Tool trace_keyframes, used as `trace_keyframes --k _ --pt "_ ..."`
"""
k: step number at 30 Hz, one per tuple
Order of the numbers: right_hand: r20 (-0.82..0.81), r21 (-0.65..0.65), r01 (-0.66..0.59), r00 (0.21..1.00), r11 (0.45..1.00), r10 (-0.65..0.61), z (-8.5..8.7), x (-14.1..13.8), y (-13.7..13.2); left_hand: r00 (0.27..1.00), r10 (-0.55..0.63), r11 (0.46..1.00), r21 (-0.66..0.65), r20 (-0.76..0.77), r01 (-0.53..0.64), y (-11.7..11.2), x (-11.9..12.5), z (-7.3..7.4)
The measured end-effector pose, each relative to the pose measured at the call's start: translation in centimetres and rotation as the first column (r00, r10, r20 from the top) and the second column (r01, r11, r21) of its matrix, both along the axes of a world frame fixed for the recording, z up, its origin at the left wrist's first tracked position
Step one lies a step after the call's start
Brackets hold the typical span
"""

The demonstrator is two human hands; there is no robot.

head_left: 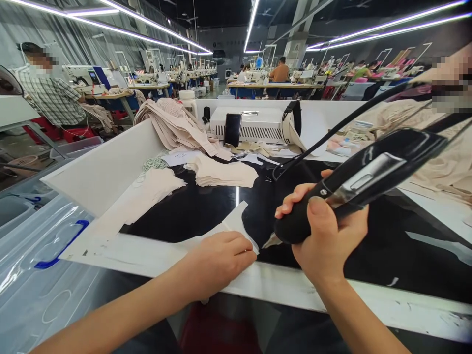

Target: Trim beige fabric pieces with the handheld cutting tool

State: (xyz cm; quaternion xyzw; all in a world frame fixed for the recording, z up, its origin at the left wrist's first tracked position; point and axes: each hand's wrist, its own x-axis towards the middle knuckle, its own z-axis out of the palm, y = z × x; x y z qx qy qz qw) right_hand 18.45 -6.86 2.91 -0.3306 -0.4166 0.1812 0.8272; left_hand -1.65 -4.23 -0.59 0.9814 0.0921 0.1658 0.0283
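My right hand is wrapped round the handle of a black corded hand tool, whose metal tip points down at the edge of a pale fabric piece. My left hand lies on that fabric piece with its fingers curled and pressed down, holding it against the black work surface. The tool's black cable runs up and to the right.
Stacks of beige fabric pieces and a heap of cloth lie further back, by a white machine box with a phone leaning on it. White walls border the table. A clear plastic bin stands left. Other workers sit at distant tables.
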Motion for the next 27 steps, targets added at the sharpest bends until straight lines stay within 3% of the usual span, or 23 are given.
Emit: trace_keyframes --k 4,10,27 --pt "-0.015 0.0 -0.004 1.0 1.0 0.004 -0.1 -0.1 -0.3 0.996 -0.083 0.996 0.032 -0.012 0.083 0.4 0.6 -0.7" --pt "0.022 -0.029 -0.003 1.0 1.0 0.004 -1.1 -0.8 -0.6 0.995 -0.097 0.995 0.007 -0.038 0.097 1.3 1.2 -1.7" --pt "-0.007 -0.035 -0.005 1.0 0.999 0.005 -1.3 -0.7 -1.0 1.0 -0.016 0.999 -0.037 -0.011 0.016 2.1 -0.1 -2.0"
